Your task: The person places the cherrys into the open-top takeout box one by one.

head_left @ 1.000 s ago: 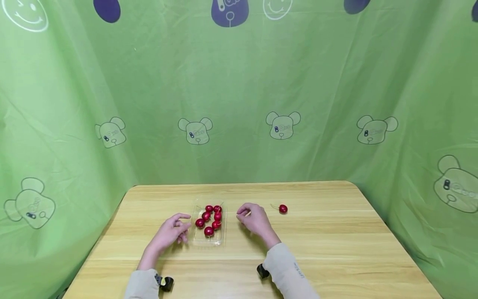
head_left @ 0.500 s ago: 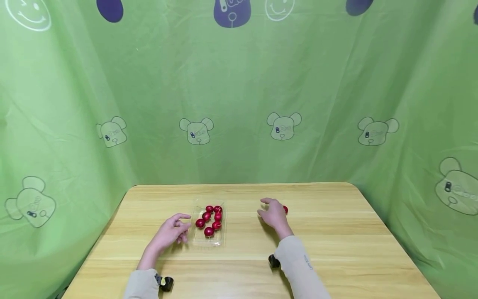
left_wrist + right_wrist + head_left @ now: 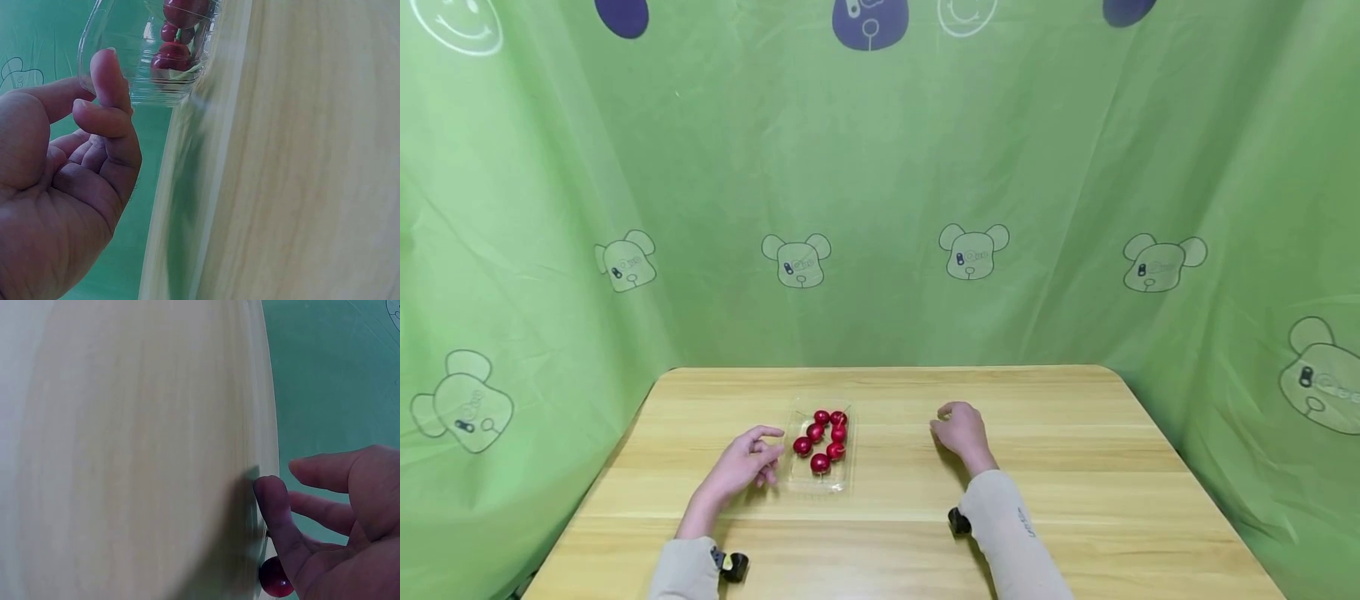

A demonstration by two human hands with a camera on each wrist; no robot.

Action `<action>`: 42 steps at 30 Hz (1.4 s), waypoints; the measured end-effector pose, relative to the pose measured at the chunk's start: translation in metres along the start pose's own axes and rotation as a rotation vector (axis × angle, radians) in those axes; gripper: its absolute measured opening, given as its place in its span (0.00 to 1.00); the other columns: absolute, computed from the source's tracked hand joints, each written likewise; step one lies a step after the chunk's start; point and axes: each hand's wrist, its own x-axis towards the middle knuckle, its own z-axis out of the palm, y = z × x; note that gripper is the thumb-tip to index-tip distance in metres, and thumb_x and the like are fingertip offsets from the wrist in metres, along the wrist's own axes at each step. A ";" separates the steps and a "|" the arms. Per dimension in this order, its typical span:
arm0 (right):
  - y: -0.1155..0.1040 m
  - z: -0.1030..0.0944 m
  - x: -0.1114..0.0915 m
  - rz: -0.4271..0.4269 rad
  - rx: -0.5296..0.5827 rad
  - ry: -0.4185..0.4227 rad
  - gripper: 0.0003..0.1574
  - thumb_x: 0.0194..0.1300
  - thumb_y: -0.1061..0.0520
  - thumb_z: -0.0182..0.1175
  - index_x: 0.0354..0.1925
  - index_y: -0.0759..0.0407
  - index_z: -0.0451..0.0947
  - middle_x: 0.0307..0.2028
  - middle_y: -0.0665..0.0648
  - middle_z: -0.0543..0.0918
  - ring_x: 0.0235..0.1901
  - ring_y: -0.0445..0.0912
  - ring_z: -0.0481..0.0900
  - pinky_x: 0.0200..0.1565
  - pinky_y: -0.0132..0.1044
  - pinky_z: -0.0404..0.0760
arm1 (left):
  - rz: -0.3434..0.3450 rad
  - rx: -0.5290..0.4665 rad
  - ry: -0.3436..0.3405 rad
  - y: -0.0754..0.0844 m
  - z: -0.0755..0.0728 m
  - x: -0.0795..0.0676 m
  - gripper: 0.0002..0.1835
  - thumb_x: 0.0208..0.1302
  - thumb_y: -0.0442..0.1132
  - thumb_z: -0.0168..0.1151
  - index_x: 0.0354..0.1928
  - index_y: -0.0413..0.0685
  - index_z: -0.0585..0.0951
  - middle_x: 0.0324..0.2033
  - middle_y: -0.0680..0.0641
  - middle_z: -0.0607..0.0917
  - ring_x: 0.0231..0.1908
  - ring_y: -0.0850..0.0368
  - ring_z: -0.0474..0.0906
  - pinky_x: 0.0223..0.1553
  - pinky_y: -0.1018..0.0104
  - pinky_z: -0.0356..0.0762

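Observation:
A clear plastic box with several red cherries in it sits left of the middle of the table. My left hand is at its left side, fingers loosely bent and fingertips right at the rim; the left wrist view has the box wall just past them. Farther right, my right hand is low over the table, covering a lone cherry in the head view. In the right wrist view that cherry shows beneath the hand, its stem by the fingers. Thumb and fingers stand apart there.
The wooden table reaches back to a green curtain that hangs on three sides. Each sleeve carries a small black camera, one at the left wrist and one at the right wrist.
My right hand has moved right from beside the box to the lone cherry, which it now hides in the head view. My left hand and the box have stayed put.

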 end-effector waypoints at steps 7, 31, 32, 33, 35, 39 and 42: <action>0.003 -0.004 -0.004 0.002 -0.045 -0.012 0.25 0.70 0.59 0.61 0.59 0.75 0.79 0.60 0.73 0.81 0.64 0.68 0.75 0.66 0.61 0.75 | 0.017 -0.012 -0.009 0.001 0.001 -0.001 0.24 0.76 0.34 0.58 0.69 0.32 0.69 0.34 0.32 0.83 0.24 0.54 0.82 0.22 0.68 0.78; 0.005 -0.006 -0.007 -0.063 0.029 0.159 0.15 0.65 0.65 0.63 0.49 0.66 0.87 0.48 0.66 0.89 0.50 0.60 0.85 0.55 0.56 0.83 | 0.004 0.004 -0.005 0.003 0.000 -0.002 0.24 0.76 0.34 0.58 0.68 0.32 0.70 0.34 0.34 0.84 0.23 0.57 0.82 0.23 0.70 0.78; 0.006 -0.006 -0.007 -0.073 0.031 0.169 0.14 0.65 0.66 0.64 0.48 0.65 0.88 0.46 0.65 0.90 0.50 0.60 0.86 0.55 0.56 0.82 | 0.005 0.007 -0.005 0.002 0.000 -0.002 0.24 0.76 0.34 0.58 0.68 0.32 0.70 0.33 0.34 0.84 0.23 0.57 0.82 0.23 0.70 0.78; 0.007 -0.006 -0.007 -0.081 0.035 0.176 0.13 0.64 0.66 0.65 0.47 0.64 0.88 0.44 0.64 0.90 0.48 0.59 0.86 0.55 0.56 0.83 | 0.003 0.007 -0.003 0.002 0.001 -0.002 0.24 0.76 0.34 0.58 0.68 0.32 0.70 0.33 0.34 0.84 0.23 0.57 0.82 0.23 0.70 0.78; 0.008 -0.005 -0.006 -0.094 0.048 0.190 0.12 0.62 0.66 0.66 0.45 0.63 0.89 0.41 0.62 0.90 0.45 0.57 0.86 0.53 0.55 0.83 | -0.002 0.009 -0.002 0.001 0.001 -0.002 0.24 0.75 0.34 0.58 0.68 0.32 0.70 0.33 0.35 0.84 0.23 0.57 0.82 0.23 0.70 0.78; 0.008 -0.004 -0.004 -0.104 0.062 0.224 0.15 0.61 0.67 0.65 0.46 0.62 0.89 0.36 0.59 0.90 0.36 0.51 0.85 0.46 0.48 0.83 | -0.009 0.005 0.001 0.001 0.001 -0.001 0.23 0.75 0.34 0.59 0.68 0.33 0.71 0.34 0.35 0.84 0.23 0.57 0.82 0.23 0.70 0.79; 0.008 -0.004 -0.003 -0.102 0.082 0.232 0.17 0.62 0.67 0.64 0.49 0.63 0.88 0.34 0.59 0.90 0.29 0.46 0.84 0.36 0.40 0.82 | -0.007 0.010 0.002 0.000 0.001 -0.001 0.23 0.75 0.34 0.59 0.68 0.33 0.71 0.34 0.34 0.84 0.23 0.56 0.82 0.23 0.69 0.79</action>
